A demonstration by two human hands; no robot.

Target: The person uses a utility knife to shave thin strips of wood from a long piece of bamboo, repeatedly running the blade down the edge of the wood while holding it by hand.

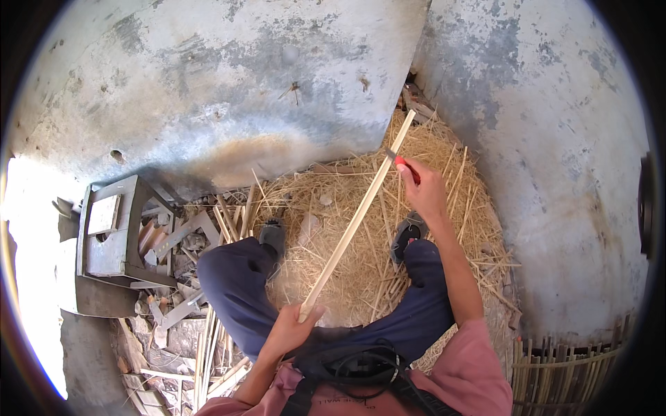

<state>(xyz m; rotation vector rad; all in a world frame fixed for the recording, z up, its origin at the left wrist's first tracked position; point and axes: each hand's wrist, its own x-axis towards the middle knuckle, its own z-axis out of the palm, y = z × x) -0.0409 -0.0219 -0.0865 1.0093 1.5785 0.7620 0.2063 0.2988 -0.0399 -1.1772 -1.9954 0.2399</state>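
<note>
A long, pale split strip of wood or bamboo (352, 227) slants across the space between my knees, its far end up and to the right. My left hand (291, 328) is closed round its near end, close to my lap. Toward the far end, my right hand (425, 188) grips the red handle of a knife (408, 168). The dark blade lies against the strip, crossing it a short way below its tip. My right fingers wrap the handle, so part of it is hidden.
Straw-like shavings (312, 263) cover the floor around my feet. At left, a worn wooden cabinet (107, 239) stands beside scrap wood and debris (177, 319). Bare plaster walls (229, 83) meet in the far corner. A slatted bundle or basket (562, 378) sits at lower right.
</note>
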